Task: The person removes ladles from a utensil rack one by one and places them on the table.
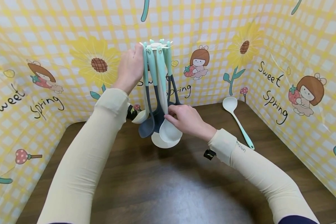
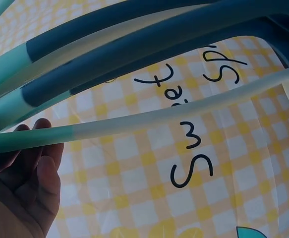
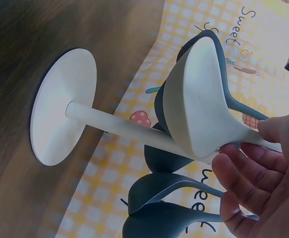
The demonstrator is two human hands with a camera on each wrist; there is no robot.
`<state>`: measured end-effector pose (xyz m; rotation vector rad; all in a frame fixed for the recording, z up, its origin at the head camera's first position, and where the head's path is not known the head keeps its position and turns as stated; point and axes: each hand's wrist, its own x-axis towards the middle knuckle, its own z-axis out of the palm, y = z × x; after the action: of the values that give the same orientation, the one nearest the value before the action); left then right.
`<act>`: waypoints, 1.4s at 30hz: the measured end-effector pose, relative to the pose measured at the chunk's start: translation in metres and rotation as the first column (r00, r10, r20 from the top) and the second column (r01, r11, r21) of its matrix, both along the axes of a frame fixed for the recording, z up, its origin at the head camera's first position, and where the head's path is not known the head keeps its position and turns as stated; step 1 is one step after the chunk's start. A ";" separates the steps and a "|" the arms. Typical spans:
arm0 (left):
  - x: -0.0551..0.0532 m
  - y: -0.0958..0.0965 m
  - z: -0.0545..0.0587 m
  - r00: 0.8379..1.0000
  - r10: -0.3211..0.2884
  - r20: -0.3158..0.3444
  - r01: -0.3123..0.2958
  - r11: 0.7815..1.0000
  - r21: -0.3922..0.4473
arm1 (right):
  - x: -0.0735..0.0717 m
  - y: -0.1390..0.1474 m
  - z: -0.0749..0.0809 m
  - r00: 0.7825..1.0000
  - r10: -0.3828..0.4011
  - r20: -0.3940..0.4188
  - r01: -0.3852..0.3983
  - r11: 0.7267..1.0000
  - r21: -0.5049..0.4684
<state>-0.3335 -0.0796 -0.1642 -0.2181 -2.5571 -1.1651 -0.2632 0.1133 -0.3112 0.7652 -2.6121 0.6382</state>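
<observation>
A white rotating-style utensil stand holds several mint-handled utensils hanging from its top (image 1: 155, 45). My left hand (image 1: 131, 67) is up at the stand's left side, its fingers curled about the mint handle (image 2: 30, 140) of a white ladle (image 1: 140, 117). Lower down, my right hand (image 1: 188, 120) pinches the neck of another white ladle (image 1: 170, 132) between thumb and fingers. That ladle's bowl (image 3: 199, 94) faces outward, in front of the stand's post (image 3: 119, 127). Dark blue-grey utensils (image 1: 147, 127) hang beside and behind it. Handles partly hide the left fingers.
The stand's round white base (image 3: 65, 109) is at the brown table (image 1: 145, 186). A white spoon (image 1: 230, 104) with a mint handle lies at the table's right back. Yellow checked cloth (image 1: 212, 31) with printed flowers and figures rises behind and on both sides.
</observation>
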 end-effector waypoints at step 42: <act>-0.001 0.001 0.000 1.000 0.000 -0.012 -0.001 0.999 -0.041 | 0.017 0.033 0.009 0.996 -0.059 -0.065 0.053 0.995 -0.089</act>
<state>-0.3340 -0.0785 -0.1644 -0.2332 -2.5723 -1.1089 -0.2461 0.1459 -0.3024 0.6723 -2.5172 0.6936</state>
